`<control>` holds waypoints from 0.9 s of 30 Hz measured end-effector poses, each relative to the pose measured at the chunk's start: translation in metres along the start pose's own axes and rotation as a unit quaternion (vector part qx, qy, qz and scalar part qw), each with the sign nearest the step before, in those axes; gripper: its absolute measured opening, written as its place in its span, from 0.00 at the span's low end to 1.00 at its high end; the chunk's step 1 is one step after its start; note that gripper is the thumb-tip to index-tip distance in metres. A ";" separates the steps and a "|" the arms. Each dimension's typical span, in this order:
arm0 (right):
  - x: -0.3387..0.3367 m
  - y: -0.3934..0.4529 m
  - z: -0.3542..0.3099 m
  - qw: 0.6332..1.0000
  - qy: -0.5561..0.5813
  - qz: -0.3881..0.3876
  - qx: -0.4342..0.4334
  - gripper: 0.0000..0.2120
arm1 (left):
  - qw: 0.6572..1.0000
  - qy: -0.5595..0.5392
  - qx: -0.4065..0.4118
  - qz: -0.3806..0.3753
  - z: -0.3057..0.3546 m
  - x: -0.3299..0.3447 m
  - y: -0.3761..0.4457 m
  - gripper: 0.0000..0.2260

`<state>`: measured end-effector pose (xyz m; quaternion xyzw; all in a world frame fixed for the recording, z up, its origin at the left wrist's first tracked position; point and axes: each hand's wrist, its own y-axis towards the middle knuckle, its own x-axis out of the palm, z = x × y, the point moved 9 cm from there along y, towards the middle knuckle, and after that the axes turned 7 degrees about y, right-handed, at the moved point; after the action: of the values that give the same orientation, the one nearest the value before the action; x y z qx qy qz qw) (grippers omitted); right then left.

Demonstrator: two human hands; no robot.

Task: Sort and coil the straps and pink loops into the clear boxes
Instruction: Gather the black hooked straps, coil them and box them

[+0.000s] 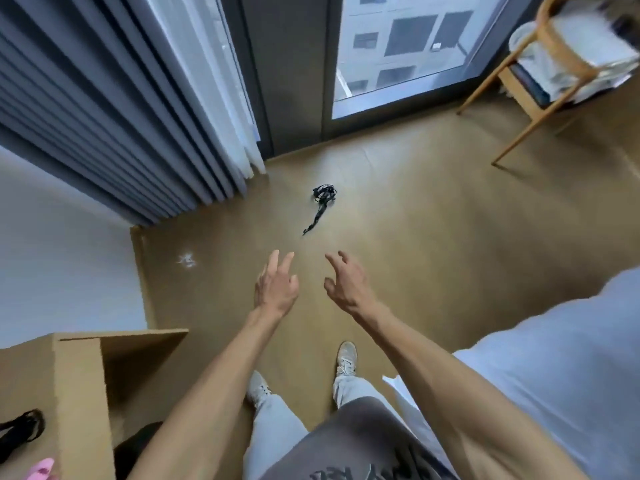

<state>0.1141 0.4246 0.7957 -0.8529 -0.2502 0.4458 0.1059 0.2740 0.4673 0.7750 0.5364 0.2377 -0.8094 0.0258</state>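
While no clear box shows anywhere, the lower left of the frame holds a wooden desk point(31, 375) with a black strap bundle point(22, 427) on top and a pink loop point(41, 471) at the bottom edge; its open cubby point(138, 368) looks shadowed, contents impossible to tell. Right of it, the left hand point(275, 287) reaches forward with fingers spread and relaxed, grasping nothing. Above, mid-frame, a tangled black strap point(322, 202) lies on the floor point(433, 220), well apart from both hands. The right hand point(346, 284) hangs loosely curled, empty. At upper right stands a wooden chair point(540, 74) piled with bedding.
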 end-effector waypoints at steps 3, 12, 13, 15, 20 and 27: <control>-0.052 0.009 0.063 0.998 0.012 0.033 0.047 0.28 | 0.999 0.021 0.040 -0.026 0.072 0.019 0.022 0.26; -0.136 0.090 0.129 0.989 0.050 0.096 0.099 0.28 | 0.993 0.055 0.105 -0.024 0.195 0.013 0.123 0.25; -0.142 0.106 0.130 0.990 0.048 0.094 0.095 0.29 | 0.992 0.055 0.107 -0.022 0.202 0.011 0.139 0.25; -0.154 0.141 0.132 0.991 0.046 0.089 0.088 0.29 | 0.993 0.052 0.104 -0.024 0.212 0.011 0.173 0.25; -0.184 0.236 0.141 0.993 0.027 0.084 0.081 0.28 | 0.992 0.066 0.086 -0.063 0.214 0.029 0.267 0.26; -0.204 0.354 0.122 0.999 0.005 0.021 0.048 0.27 | 0.995 0.068 0.022 -0.064 0.201 0.018 0.365 0.23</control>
<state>0.0350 0.0110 0.7267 -0.8543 -0.2096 0.4551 0.1384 0.2021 0.0652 0.6918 0.5738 0.2553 -0.7763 -0.0541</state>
